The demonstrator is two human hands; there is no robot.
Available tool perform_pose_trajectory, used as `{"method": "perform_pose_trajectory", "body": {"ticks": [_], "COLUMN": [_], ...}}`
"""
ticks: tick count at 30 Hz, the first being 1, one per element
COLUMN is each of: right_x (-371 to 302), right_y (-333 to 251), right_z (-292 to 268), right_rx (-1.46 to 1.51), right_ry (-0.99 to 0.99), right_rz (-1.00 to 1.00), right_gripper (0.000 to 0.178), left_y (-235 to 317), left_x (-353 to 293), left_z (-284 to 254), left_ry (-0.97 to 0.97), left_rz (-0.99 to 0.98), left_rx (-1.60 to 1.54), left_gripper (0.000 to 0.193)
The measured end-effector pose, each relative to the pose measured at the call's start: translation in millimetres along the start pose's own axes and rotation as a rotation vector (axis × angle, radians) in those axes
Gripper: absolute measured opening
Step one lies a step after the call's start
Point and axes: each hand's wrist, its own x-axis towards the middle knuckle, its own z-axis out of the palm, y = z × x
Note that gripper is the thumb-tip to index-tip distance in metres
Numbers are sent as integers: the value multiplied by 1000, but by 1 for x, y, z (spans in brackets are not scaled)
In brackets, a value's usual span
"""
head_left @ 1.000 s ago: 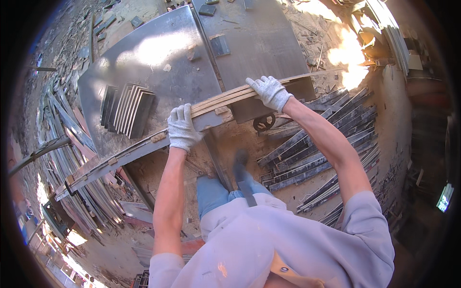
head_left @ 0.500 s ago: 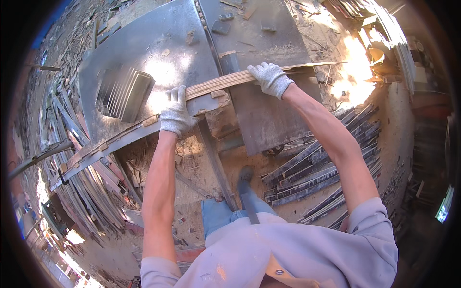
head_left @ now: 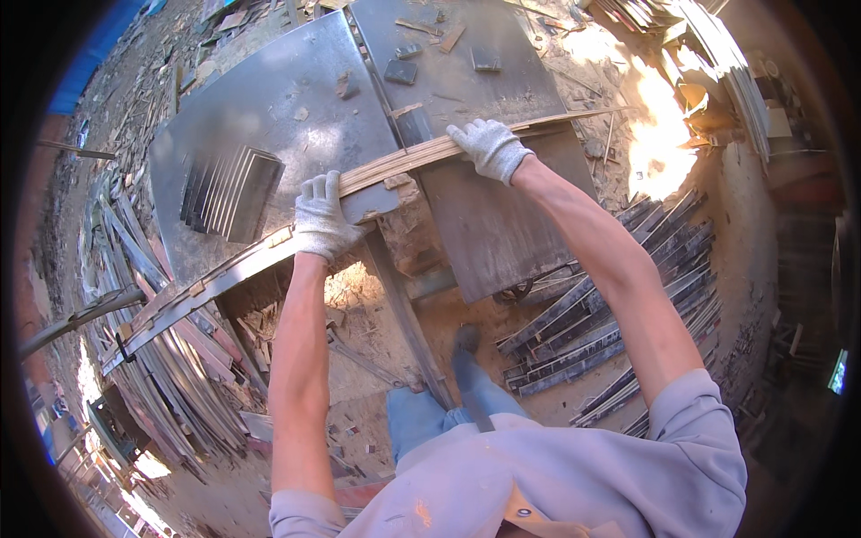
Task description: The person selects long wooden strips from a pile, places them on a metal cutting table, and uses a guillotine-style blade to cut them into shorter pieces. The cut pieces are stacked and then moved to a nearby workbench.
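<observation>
Compared with a second ago, the small dark blocks beyond our wood strips lie nearer to them, and more of the dark panel shows on our side. Our head view, the only one we have, puts the strips across the middle of the work surface, layered together, their thin far end reaching out past our right hand. That hand is closed over them with its fingers curled across the top; our left hand is wrapped round their left end, where the grey metal bar runs just beneath. As we judge it, the work is partly through: a leaning stack of boards, dark-faced with pale edges, already stands on the left of the surface, apart from both hands, and the loose blocks look like offcuts. We have not yet let the strips go, so this round seems unfinished. Whether they have been cut through we cannot tell, since no fresh end shows clearly. Heaps of long slats lie below on either side, the dark ones to our right, the greyer ones to our left; whether any of these are still to be handled we cannot say.
</observation>
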Motion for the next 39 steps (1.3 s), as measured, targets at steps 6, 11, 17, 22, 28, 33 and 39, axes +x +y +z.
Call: {"method": "perform_pose_trajectory", "body": {"ticks": [6, 11, 17, 22, 28, 33, 39], "right_x": [-1, -26, -95, -136, -124, -66, 22], "right_y": [6, 6, 65, 63, 45, 39, 13], "right_z": [4, 3, 6, -22, -64, -55, -30], "right_rx": [-6, 25, -62, 161, 395, 364, 379], "right_ry": [-37, 175, -100, -184, -311, -237, -195], "right_rz": [38, 228, 377, 462, 470, 310, 101], "right_gripper": [63, 83, 47, 42, 41, 45, 56], "left_y": [12, 5, 7, -9, -40, -93, -155], "left_x": [4, 0, 3, 4, 19, 7, -27], "left_z": [-5, -3, 0, -3, -2, -25, -69], "left_ry": [-13, -36, -12, -63, -128, 81, 172], "left_rz": [-17, -86, -66, -165, -112, -176, -447], "left_rx": [17, 33, -10, -230, -325, -107, 304], "left_gripper": [98, 111, 108, 85, 54, 44, 73]}}
